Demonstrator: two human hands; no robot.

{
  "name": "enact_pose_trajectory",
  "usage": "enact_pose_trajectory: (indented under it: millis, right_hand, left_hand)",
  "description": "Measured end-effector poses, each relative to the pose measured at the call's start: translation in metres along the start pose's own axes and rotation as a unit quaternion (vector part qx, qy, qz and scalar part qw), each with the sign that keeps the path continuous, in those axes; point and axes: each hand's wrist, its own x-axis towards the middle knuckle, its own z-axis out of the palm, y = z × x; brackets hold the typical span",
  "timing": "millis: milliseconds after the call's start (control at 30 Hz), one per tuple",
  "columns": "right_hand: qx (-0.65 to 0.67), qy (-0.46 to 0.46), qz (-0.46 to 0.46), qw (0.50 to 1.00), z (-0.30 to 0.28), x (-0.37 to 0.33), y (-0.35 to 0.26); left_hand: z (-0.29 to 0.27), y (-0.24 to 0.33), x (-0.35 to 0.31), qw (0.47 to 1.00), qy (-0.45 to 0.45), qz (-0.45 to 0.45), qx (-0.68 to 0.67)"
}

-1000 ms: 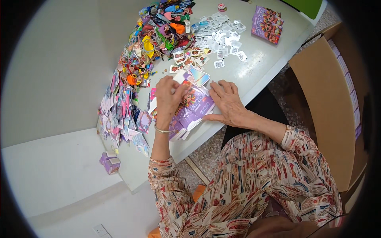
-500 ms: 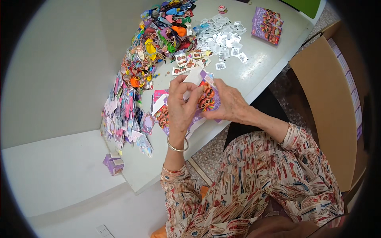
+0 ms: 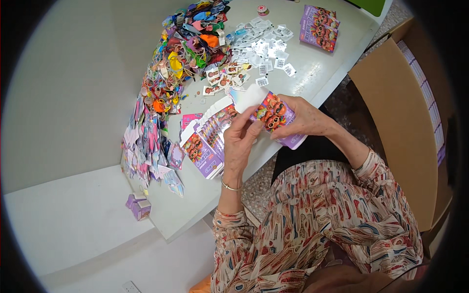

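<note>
Over the table's near edge, I hold a small purple cardboard box (image 3: 276,113) with red cartoon figures on its front and a white flap raised at its upper left end. My right hand (image 3: 309,118) grips its right side, thumb across the front. At the left edge, the thumb and fingers of my left hand (image 3: 238,145) pinch the box near the flap. Partly behind my left hand lies a fanned row of matching flat boxes (image 3: 201,152). What is inside the held box cannot be seen.
Heaps of colourful small trinkets (image 3: 183,58) and shiny packets (image 3: 146,141) line the wall side. Small white labelled sachets (image 3: 266,46) and picture cards (image 3: 225,78) lie beyond my hands. Purple boxes (image 3: 320,29) sit far right; a large open carton (image 3: 398,132) stands at right.
Both hands have shifted right with the box, and its front now faces up more fully. My left hand has moved off the fanned boxes, so more of them show.
</note>
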Motion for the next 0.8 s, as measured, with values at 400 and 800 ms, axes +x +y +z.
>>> enact_pose_trajectory:
  millis: [400,800]
  right_hand:
    - [-0.056,-0.121,0.037,0.99,-0.02,-0.015,-0.02]
    - [0.006,-0.097,0.032,0.995,-0.018,-0.018,-0.006]
  left_hand:
    - [-0.001,0.026,0.01,0.976,-0.212,0.03,0.049]
    - [0.009,0.01,0.0,0.924,-0.188,0.132,0.306]
